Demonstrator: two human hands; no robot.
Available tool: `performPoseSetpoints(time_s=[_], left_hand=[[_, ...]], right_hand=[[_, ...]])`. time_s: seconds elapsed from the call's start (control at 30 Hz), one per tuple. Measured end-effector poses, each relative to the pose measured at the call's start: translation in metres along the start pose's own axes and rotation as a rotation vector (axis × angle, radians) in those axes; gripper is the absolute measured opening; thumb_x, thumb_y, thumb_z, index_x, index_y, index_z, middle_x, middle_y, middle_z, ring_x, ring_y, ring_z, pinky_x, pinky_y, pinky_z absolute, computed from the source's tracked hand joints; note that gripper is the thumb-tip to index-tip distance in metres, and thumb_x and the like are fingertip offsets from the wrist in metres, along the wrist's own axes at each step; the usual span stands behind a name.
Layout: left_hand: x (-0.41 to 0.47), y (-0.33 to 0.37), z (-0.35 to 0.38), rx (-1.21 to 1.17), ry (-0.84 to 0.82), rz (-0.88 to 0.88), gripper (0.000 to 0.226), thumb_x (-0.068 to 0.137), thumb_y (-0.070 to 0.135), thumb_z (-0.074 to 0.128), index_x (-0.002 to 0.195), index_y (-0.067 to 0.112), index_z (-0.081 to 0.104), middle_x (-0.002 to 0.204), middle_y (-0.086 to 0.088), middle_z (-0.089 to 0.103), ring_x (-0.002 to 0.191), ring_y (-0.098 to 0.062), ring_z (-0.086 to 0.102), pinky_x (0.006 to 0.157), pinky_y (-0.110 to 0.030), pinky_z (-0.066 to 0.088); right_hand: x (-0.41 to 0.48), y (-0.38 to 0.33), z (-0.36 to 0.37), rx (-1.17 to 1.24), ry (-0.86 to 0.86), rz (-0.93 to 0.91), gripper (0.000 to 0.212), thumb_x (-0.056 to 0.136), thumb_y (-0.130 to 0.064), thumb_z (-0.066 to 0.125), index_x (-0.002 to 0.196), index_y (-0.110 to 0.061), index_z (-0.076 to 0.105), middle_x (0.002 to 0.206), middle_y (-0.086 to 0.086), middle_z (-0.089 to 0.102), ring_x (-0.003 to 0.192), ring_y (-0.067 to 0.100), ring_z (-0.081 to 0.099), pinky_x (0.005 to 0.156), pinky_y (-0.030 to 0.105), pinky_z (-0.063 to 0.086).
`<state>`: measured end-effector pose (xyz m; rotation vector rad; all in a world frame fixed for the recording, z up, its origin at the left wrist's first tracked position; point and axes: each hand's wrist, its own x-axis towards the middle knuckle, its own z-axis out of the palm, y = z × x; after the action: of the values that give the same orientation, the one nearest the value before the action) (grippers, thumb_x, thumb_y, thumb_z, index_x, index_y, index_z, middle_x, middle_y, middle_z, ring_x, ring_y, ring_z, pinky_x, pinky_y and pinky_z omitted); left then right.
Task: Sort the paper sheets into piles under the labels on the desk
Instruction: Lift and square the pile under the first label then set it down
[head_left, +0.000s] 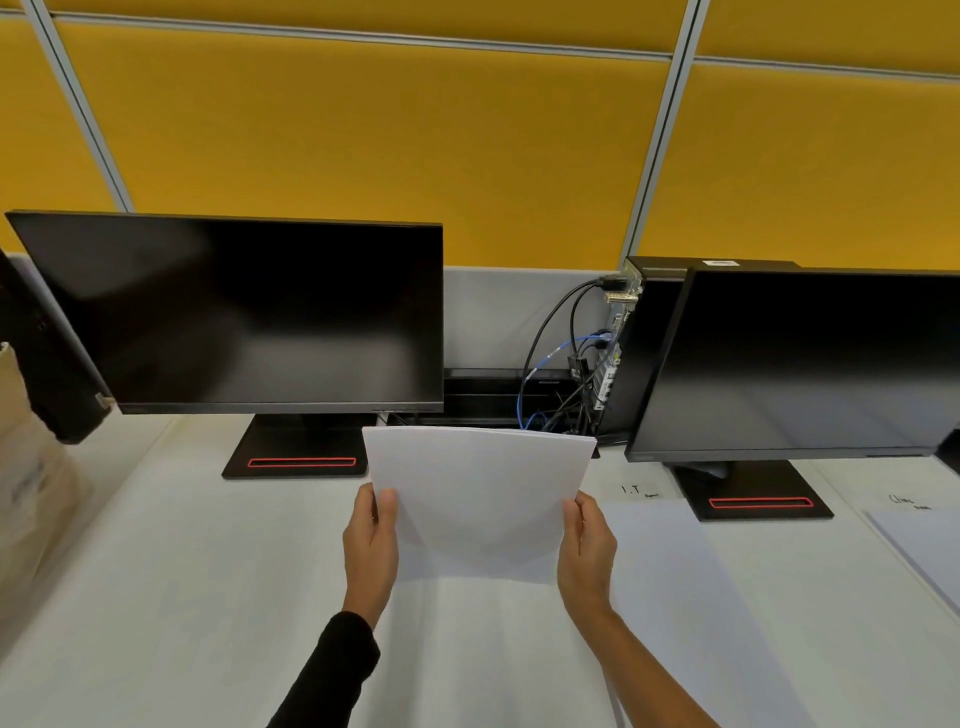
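Observation:
I hold a stack of white paper sheets (480, 493) upright above the white desk (182, 571), its blank back facing me. My left hand (370, 551) grips its left edge, thumb on the near side. My right hand (587, 556) grips its right edge the same way. A handwritten label reading "I.T" (638, 491) lies on the desk to the right, with a pile of sheets (670, 582) below it. Further right is a second label (906, 501) I cannot read, above another pile (919, 551). More paper (493, 649) lies flat beneath my hands.
Two dark monitors stand at the back, the left monitor (249, 312) and the right monitor (810, 364), each on a black base. A small computer with cables (582, 364) sits between them. A brown paper bag (26, 467) is at the far left. Yellow partition panels (415, 130) rise behind.

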<state>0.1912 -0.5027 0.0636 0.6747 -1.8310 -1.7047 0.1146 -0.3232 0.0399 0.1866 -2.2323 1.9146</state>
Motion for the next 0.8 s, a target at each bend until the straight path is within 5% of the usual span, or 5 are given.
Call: performPoseSetpoints(time_s=[0.13,0.37,0.5,0.63,0.8], left_hand=[[0.000,-0.014,-0.003,0.052,-0.010,-0.013,0.018,0.101,0.020,0.035,0.100,0.024,0.052,0.095,0.009,0.060,0.090,-0.020,0.058,0.079,-0.030,0.046],[-0.003,-0.025,-0.007,0.083,0.003,-0.064,0.028,0.100,0.013,0.038,0.121,0.012,0.057,0.108,0.004,0.060,0.098,-0.014,0.054,0.090,-0.025,0.041],[0.002,-0.038,-0.012,0.163,0.035,-0.082,0.032,0.099,0.012,0.042,0.127,0.005,0.056,0.113,0.001,0.057,0.105,-0.013,0.051,0.093,-0.024,0.038],[0.003,-0.042,-0.015,0.182,0.019,-0.081,0.028,0.097,0.007,0.046,0.119,0.004,0.062,0.107,0.003,0.059,0.100,-0.015,0.055,0.086,-0.020,0.040],[0.008,-0.044,-0.016,0.244,0.007,-0.063,0.018,0.095,0.003,0.048,0.091,0.013,0.062,0.083,0.008,0.063,0.078,-0.017,0.057,0.063,0.005,0.041]], right_hand=[[-0.002,0.010,-0.006,-0.066,-0.016,0.017,0.019,0.096,-0.008,0.045,0.102,-0.015,0.062,0.092,-0.009,0.062,0.088,0.004,0.059,0.078,0.012,0.046],[0.002,0.023,-0.008,-0.066,-0.028,0.111,0.019,0.091,-0.001,0.053,0.104,-0.002,0.067,0.087,-0.017,0.061,0.083,0.000,0.061,0.085,0.025,0.047],[0.004,0.033,-0.010,-0.011,-0.036,0.209,0.021,0.089,0.002,0.055,0.107,0.002,0.066,0.091,-0.001,0.065,0.088,0.016,0.062,0.091,0.031,0.048],[0.007,0.041,-0.014,0.004,-0.075,0.264,0.019,0.087,0.003,0.058,0.104,0.003,0.067,0.096,0.008,0.067,0.085,0.015,0.064,0.082,0.014,0.053],[0.014,0.042,-0.017,-0.059,-0.148,0.255,0.014,0.087,0.003,0.058,0.090,-0.004,0.069,0.080,0.001,0.067,0.072,0.009,0.063,0.069,0.006,0.051]])
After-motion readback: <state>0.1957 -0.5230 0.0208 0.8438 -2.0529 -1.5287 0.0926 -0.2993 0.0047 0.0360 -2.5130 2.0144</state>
